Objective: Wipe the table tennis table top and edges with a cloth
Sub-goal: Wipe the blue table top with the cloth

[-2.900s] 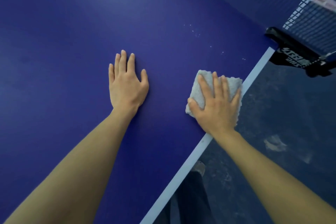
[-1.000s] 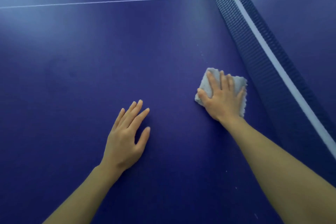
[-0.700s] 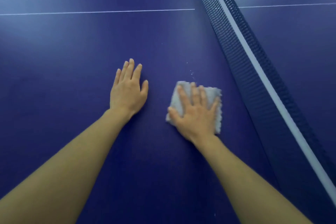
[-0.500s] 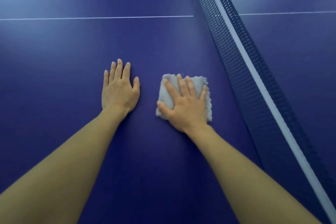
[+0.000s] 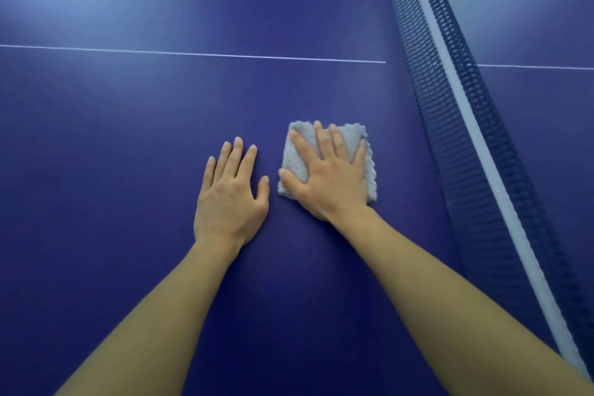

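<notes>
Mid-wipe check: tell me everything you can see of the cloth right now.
The cloth is a small pale grey pad, roughly square, apparently folded, with a fluffy, terry-like nap and ragged edges. It lies flat on the blue table top, on the near side of the net and clear of it. The right hand presses on it with spread, straight fingers, covering most of its middle. The left hand lies flat on the table beside it, not touching it.

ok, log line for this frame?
phase: wiping top | right hand: flat on cloth | left hand: flat on table | net: right of cloth
</notes>
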